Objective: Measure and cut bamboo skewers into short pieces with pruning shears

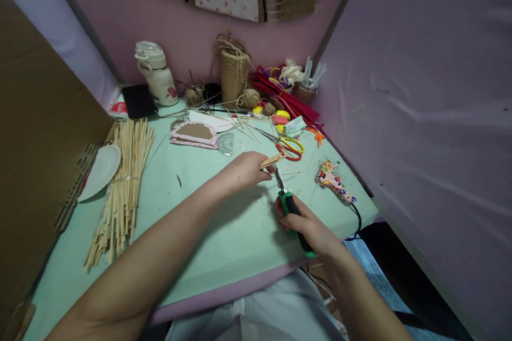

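My left hand (251,170) is closed round a small bunch of thin wooden sticks (272,160), whose ends poke out to the right. In my right hand (298,218) is a pair of pliers (288,203) with green and black handles. Their metal jaws reach up beside the sticks; whether they touch them I cannot tell. Just beyond lie scissors (286,145) with red and yellow handles. A few loose thin sticks are scattered on the table (240,234) around my hands.
A large bundle of wooden sticks (124,186) lies at left by a white plate piece (102,170). A floral glue gun (335,182) with a cord rests at right. Along the back stand a white bottle (158,77), a twine spool (234,74) and red pipe cleaners (288,98). A protractor (226,144) lies mid-table.
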`<action>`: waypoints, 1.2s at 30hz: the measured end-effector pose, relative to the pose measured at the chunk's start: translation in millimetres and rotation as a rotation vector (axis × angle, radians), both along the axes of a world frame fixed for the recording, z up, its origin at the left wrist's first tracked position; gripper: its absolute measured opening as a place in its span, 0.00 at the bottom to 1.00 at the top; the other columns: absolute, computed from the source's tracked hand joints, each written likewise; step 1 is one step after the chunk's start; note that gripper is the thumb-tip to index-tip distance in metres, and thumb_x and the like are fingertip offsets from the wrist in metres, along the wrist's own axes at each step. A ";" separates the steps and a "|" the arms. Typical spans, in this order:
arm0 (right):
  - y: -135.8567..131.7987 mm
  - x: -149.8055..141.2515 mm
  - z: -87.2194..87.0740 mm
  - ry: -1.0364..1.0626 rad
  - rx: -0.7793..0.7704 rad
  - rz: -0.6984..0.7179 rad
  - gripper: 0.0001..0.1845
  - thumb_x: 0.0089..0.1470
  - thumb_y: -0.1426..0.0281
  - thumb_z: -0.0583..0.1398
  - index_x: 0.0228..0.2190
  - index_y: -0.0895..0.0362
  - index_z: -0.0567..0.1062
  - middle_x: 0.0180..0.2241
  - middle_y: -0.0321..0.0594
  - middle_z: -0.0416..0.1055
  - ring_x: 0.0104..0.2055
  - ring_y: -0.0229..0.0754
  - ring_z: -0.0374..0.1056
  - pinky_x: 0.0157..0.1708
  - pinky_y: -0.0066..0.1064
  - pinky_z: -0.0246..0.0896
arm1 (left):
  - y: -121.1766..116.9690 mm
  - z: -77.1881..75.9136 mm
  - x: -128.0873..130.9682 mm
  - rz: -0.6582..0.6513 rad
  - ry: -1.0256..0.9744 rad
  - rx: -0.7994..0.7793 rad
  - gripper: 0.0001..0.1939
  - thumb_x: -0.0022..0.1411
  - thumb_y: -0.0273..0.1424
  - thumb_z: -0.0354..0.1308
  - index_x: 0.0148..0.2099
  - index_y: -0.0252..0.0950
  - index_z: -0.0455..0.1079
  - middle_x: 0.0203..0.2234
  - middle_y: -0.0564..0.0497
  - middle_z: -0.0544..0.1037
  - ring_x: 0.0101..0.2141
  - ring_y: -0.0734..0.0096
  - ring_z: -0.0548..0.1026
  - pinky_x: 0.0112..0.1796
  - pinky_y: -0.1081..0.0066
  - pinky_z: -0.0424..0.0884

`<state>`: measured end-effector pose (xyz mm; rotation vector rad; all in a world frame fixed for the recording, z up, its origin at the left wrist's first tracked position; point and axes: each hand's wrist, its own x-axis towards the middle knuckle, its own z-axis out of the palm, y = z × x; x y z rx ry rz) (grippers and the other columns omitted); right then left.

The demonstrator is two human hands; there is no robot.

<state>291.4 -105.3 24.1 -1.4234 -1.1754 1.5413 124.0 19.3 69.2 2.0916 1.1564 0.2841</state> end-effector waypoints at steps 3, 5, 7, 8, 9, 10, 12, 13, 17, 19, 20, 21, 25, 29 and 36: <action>0.8 4.3 -3.0 0.090 -0.035 -0.090 0.13 0.40 0.72 0.55 0.33 0.55 0.65 0.24 0.30 0.56 0.23 0.34 0.50 0.22 0.28 0.47 | 3.1 -0.4 -1.4 0.018 0.012 0.000 0.11 0.52 0.32 0.60 0.39 0.39 0.77 0.29 0.52 0.78 0.31 0.67 0.74 0.30 0.73 0.62; 1.0 10.9 -4.4 0.092 -0.008 -0.112 0.13 0.40 0.72 0.57 0.34 0.55 0.66 0.25 0.31 0.58 0.24 0.35 0.52 0.23 0.28 0.49 | 4.9 3.2 -3.1 0.020 0.014 -0.027 0.11 0.53 0.34 0.59 0.38 0.38 0.77 0.27 0.52 0.77 0.30 0.67 0.73 0.29 0.72 0.62; 0.8 18.5 -5.5 0.105 0.020 -0.132 0.14 0.41 0.72 0.58 0.35 0.55 0.67 0.28 0.33 0.60 0.26 0.36 0.55 0.26 0.29 0.52 | 5.8 9.1 -4.8 0.016 0.020 -0.045 0.10 0.55 0.34 0.57 0.37 0.37 0.76 0.27 0.52 0.76 0.30 0.67 0.73 0.30 0.72 0.62; 0.6 22.0 -6.1 0.124 0.024 -0.148 0.15 0.41 0.72 0.58 0.36 0.55 0.67 0.29 0.33 0.61 0.27 0.36 0.56 0.27 0.30 0.53 | 5.7 12.2 -5.6 0.011 0.025 -0.040 0.09 0.56 0.32 0.56 0.36 0.36 0.75 0.27 0.51 0.76 0.30 0.67 0.72 0.30 0.72 0.62; 0.2 24.8 -6.9 0.149 0.024 -0.165 0.16 0.41 0.72 0.58 0.37 0.54 0.67 0.29 0.34 0.61 0.27 0.37 0.57 0.27 0.30 0.53 | 5.3 15.0 -6.3 0.010 0.027 -0.025 0.08 0.57 0.30 0.54 0.35 0.36 0.74 0.28 0.51 0.76 0.31 0.67 0.72 0.31 0.72 0.62; -0.3 27.1 -7.8 0.176 0.021 -0.179 0.17 0.41 0.72 0.59 0.37 0.54 0.67 0.30 0.34 0.61 0.28 0.37 0.57 0.28 0.31 0.53 | 4.7 17.1 -6.8 0.010 0.021 -0.006 0.08 0.57 0.28 0.52 0.33 0.36 0.73 0.28 0.51 0.76 0.31 0.67 0.72 0.31 0.72 0.62; -1.9 29.4 -10.2 0.229 0.017 -0.199 0.17 0.42 0.73 0.59 0.38 0.54 0.68 0.31 0.34 0.61 0.28 0.37 0.57 0.28 0.31 0.53 | 3.3 18.2 -7.4 0.026 -0.017 -0.011 0.07 0.57 0.27 0.50 0.31 0.36 0.69 0.27 0.51 0.74 0.29 0.68 0.72 0.29 0.72 0.62; -3.0 29.7 -11.4 0.248 0.021 -0.202 0.17 0.42 0.73 0.59 0.39 0.54 0.68 0.31 0.34 0.61 0.28 0.37 0.56 0.28 0.31 0.52 | 2.7 17.2 -7.4 0.044 -0.056 -0.049 0.07 0.58 0.27 0.50 0.30 0.36 0.67 0.25 0.52 0.73 0.26 0.69 0.72 0.27 0.73 0.63; -7.4 27.6 -14.6 0.229 0.060 -0.170 0.17 0.44 0.74 0.58 0.40 0.53 0.68 0.32 0.34 0.61 0.30 0.37 0.56 0.30 0.31 0.52 | 3.0 11.5 -6.7 0.142 -0.346 -0.241 0.07 0.61 0.31 0.52 0.30 0.38 0.60 0.19 0.56 0.68 0.18 0.74 0.69 0.21 0.74 0.64; -8.8 26.4 -14.0 0.190 0.079 -0.159 0.18 0.44 0.74 0.58 0.41 0.53 0.68 0.33 0.34 0.61 0.31 0.37 0.56 0.31 0.31 0.53 | 4.5 13.7 -7.2 0.205 -0.574 -0.199 0.08 0.61 0.33 0.54 0.31 0.38 0.60 0.18 0.58 0.66 0.16 0.77 0.66 0.19 0.76 0.63; -9.3 26.0 -13.0 0.172 0.087 -0.156 0.18 0.44 0.73 0.58 0.41 0.53 0.68 0.33 0.35 0.61 0.32 0.38 0.57 0.32 0.32 0.53 | 5.5 16.6 -7.8 0.239 -0.706 -0.150 0.09 0.61 0.35 0.56 0.32 0.38 0.60 0.18 0.59 0.65 0.16 0.79 0.64 0.19 0.77 0.62; -9.6 25.7 -11.8 0.157 0.094 -0.152 0.19 0.45 0.73 0.58 0.42 0.53 0.68 0.33 0.35 0.62 0.32 0.38 0.57 0.32 0.32 0.53 | 6.5 20.2 -8.6 0.272 -0.841 -0.093 0.10 0.61 0.37 0.57 0.33 0.39 0.60 0.17 0.60 0.63 0.15 0.80 0.62 0.18 0.78 0.60; -10.4 24.8 -7.9 0.113 0.110 -0.145 0.20 0.44 0.72 0.58 0.42 0.53 0.67 0.34 0.35 0.62 0.33 0.39 0.57 0.32 0.32 0.52 | 10.3 27.5 -9.7 0.354 -1.210 0.059 0.17 0.58 0.45 0.60 0.34 0.39 0.60 0.17 0.62 0.57 0.16 0.81 0.56 0.18 0.78 0.57; -10.8 23.8 -9.9 0.093 0.117 -0.132 0.20 0.44 0.71 0.58 0.43 0.52 0.66 0.34 0.35 0.62 0.34 0.39 0.58 0.34 0.32 0.53 | 9.9 3.1 -0.3 0.435 -1.245 0.085 0.20 0.56 0.48 0.61 0.33 0.39 0.60 0.19 0.61 0.60 0.17 0.81 0.58 0.20 0.76 0.59; -8.0 21.7 -4.6 0.075 0.128 -0.099 0.21 0.44 0.69 0.58 0.43 0.52 0.66 0.35 0.36 0.63 0.36 0.41 0.59 0.36 0.33 0.55 | 1.4 -49.5 11.5 0.434 -0.959 -0.013 0.19 0.58 0.48 0.57 0.31 0.38 0.61 0.17 0.60 0.62 0.20 0.79 0.62 0.24 0.76 0.62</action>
